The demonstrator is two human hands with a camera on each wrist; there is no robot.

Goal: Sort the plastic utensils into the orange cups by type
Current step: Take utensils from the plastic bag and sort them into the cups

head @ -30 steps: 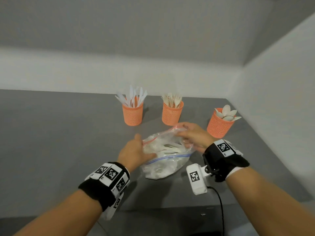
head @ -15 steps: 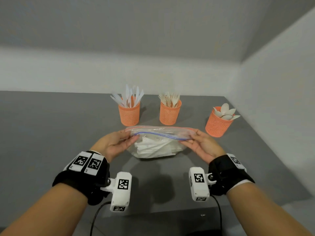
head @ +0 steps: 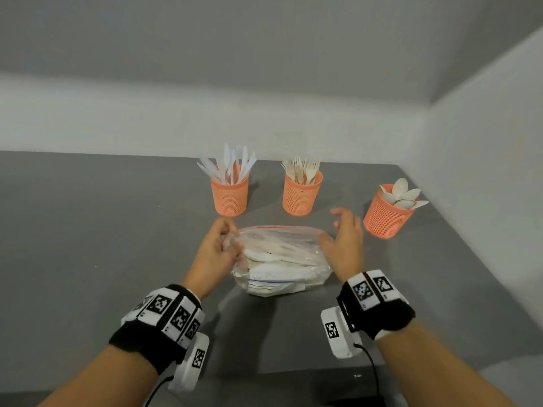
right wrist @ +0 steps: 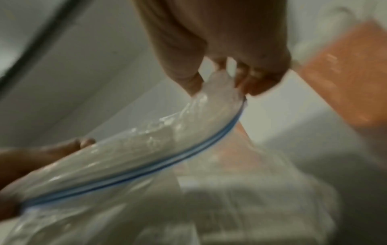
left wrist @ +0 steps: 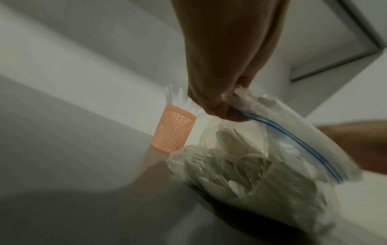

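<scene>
The bag (head: pixel 280 259) of utensils rests on the table (head: pixel 88 230) before three orange cups (head: pixel 302 193). Left hand (head: pixel 214 254) and right hand (head: pixel 345 245) fingers pinch its top corners.

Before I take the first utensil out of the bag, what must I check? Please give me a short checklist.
1. Left hand pinches one end of the bag: ok.
2. Right hand pinches the other end: ok.
3. Bag mouth open: cannot tell, too blurred.
4. Knife cup, fork cup and spoon cup standing behind the bag: ok.
5. One hand free to reach in: not ok, both hold the bag.
</scene>
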